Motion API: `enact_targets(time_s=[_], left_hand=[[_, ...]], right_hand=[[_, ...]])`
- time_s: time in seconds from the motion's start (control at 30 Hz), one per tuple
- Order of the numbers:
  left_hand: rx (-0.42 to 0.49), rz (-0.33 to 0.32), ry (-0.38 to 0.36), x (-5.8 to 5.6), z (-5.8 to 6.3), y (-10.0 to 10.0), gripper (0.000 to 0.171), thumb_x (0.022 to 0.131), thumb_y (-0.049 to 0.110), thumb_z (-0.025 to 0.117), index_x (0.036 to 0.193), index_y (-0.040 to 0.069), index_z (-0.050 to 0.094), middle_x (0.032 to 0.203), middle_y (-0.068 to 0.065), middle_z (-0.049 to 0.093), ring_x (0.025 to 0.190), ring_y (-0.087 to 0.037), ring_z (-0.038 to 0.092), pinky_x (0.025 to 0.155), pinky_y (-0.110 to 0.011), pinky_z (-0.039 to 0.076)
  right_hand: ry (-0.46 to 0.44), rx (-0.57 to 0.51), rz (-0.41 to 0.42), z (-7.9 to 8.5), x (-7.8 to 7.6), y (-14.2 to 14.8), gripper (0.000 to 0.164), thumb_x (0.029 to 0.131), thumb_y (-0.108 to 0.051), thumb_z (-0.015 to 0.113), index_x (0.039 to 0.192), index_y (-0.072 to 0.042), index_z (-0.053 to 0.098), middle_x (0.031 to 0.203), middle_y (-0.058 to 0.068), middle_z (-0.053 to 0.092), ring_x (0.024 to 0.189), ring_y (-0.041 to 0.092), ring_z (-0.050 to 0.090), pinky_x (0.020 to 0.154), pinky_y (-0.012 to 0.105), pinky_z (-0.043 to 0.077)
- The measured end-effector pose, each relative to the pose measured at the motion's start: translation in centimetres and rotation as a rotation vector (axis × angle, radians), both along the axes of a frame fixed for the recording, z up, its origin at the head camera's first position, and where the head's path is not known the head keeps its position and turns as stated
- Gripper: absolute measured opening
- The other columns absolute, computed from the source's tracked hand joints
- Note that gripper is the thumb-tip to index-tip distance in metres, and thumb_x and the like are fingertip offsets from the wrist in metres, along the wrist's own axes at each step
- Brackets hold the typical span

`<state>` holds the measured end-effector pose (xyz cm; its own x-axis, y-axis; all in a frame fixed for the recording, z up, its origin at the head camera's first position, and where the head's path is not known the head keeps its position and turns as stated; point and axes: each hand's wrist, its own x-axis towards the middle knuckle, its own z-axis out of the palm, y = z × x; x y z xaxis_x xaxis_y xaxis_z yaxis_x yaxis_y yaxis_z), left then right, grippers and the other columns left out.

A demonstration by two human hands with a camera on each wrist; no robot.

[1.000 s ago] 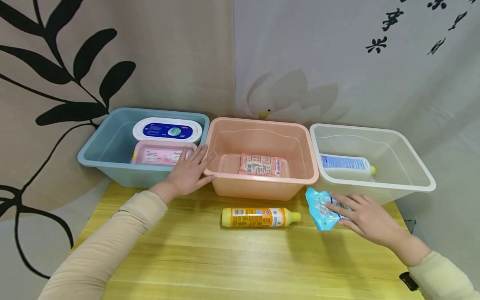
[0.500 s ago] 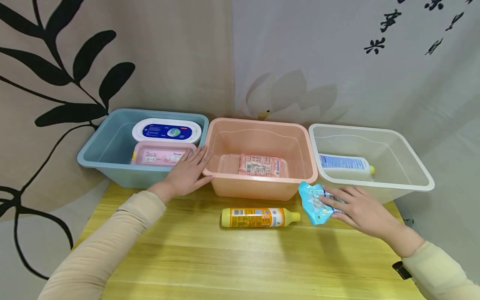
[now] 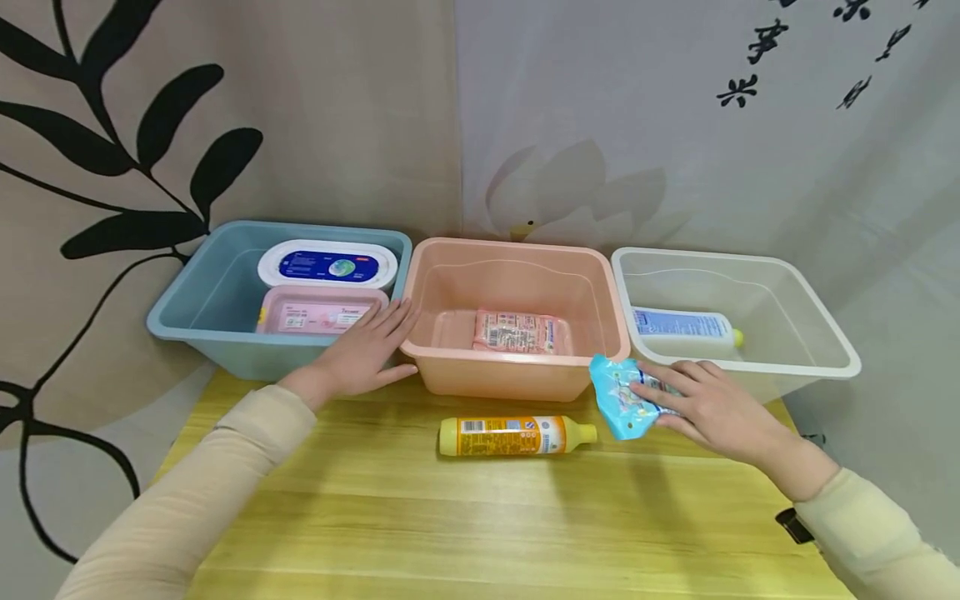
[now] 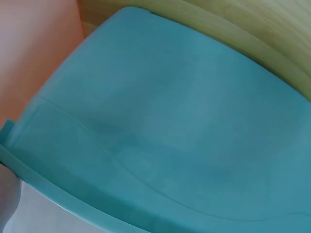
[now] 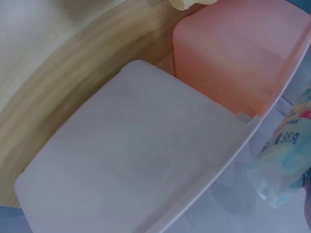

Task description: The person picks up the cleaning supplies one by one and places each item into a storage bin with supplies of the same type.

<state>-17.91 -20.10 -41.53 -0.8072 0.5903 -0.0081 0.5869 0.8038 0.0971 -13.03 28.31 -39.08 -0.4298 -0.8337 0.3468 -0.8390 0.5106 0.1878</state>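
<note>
In the head view my left hand (image 3: 356,354) rests with extended fingers at the near right corner of the blue bin (image 3: 240,337), beside the peach bin (image 3: 510,379). A fingertip (image 4: 7,194) shows at that bin's rim in the left wrist view. My right hand (image 3: 716,408) pinches a crinkled light-blue plastic packet (image 3: 621,402) by its right side. It is held above the table, in front of the gap between the peach bin and the white bin (image 3: 780,368). The packet's printed end (image 5: 284,150) appears at the right of the right wrist view.
A yellow bottle (image 3: 510,436) lies on its side on the wooden table (image 3: 480,525). The blue bin holds a white oval pack (image 3: 273,271) and a pink pack (image 3: 322,312). Inside the peach bin is a pink packet (image 3: 517,332); a white bottle (image 3: 686,329) lies in the white bin.
My right hand has carried the light-blue packet left and slightly up, toward the peach bin's near right corner. The left hand stays at the blue bin. The head view has shifted slightly.
</note>
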Motion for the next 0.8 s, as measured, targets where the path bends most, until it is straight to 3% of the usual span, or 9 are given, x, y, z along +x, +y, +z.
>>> enact_targets(time_s=[0.2,0.47,0.8], left_hand=[[-0.026,-0.026,0.03,0.3,-0.2,-0.7,0.083,0.093,0.056,0.042,0.15,0.002,0.013,0.157,-0.018,0.011,0.145,-0.035,0.011,0.118,-0.049,0.008],[-0.034,-0.047,0.038,0.3,-0.2,-0.8,0.086,0.091,0.056,0.046,0.149,0.001,0.015,0.157,-0.018,0.012,0.145,-0.034,0.011,0.118,-0.05,0.01],[-0.051,-0.053,0.041,0.2,-0.2,-0.9,0.093,0.086,0.064,0.047,0.15,0.003,0.014,0.157,-0.016,0.012,0.145,-0.032,0.011,0.118,-0.049,0.011]], right_hand=[[-0.022,0.002,-0.017,1.0,-0.9,-0.4,0.055,0.099,-0.05,0.025,0.125,-0.017,0.062,0.132,0.01,0.056,0.097,0.024,0.053,0.084,0.038,0.039],[-0.034,0.033,-0.046,2.7,-2.5,-1.7,0.055,0.099,-0.049,0.027,0.124,-0.015,0.062,0.131,0.012,0.056,0.097,0.026,0.055,0.079,0.04,0.043],[-0.068,0.02,-0.056,3.7,-4.7,-3.1,0.054,0.099,-0.049,0.031,0.127,-0.014,0.06,0.134,0.014,0.054,0.104,0.03,0.054,0.084,0.044,0.043]])
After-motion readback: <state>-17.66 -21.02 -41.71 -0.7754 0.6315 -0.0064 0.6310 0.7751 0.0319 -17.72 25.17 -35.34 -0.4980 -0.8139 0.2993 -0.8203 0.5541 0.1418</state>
